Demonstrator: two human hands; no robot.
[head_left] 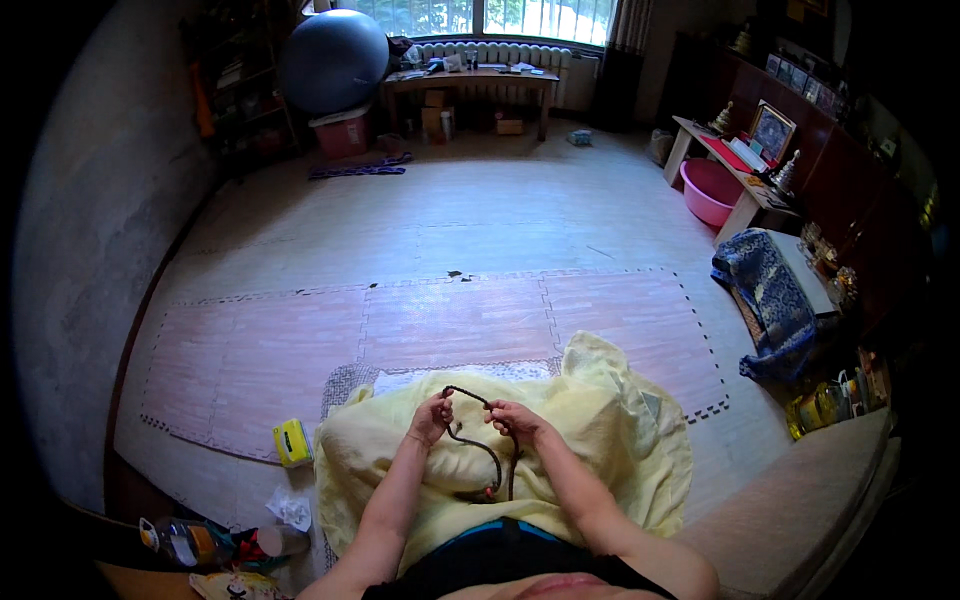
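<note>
A long loop of small dark beads (497,466) is strung between my two hands, above my lap. My left hand (431,418) pinches the strand at its upper left. On the right, my right hand (514,418) grips another part, and a short stretch of beads arches between them. The rest of the loop hangs down toward my waist, with a small reddish piece (490,493) near its lower end. Under both forearms a pale yellow blanket (630,440) covers my legs in loose folds.
Left of the blanket are a yellow packet (293,443), a crumpled clear bag (289,508) and a plastic bottle (185,540). Pinkish foam mats (455,320) lie ahead. A brown cushioned seat (790,500) stands close on the right; beyond it are a blue patterned cloth (765,300) and a pink basin (710,190).
</note>
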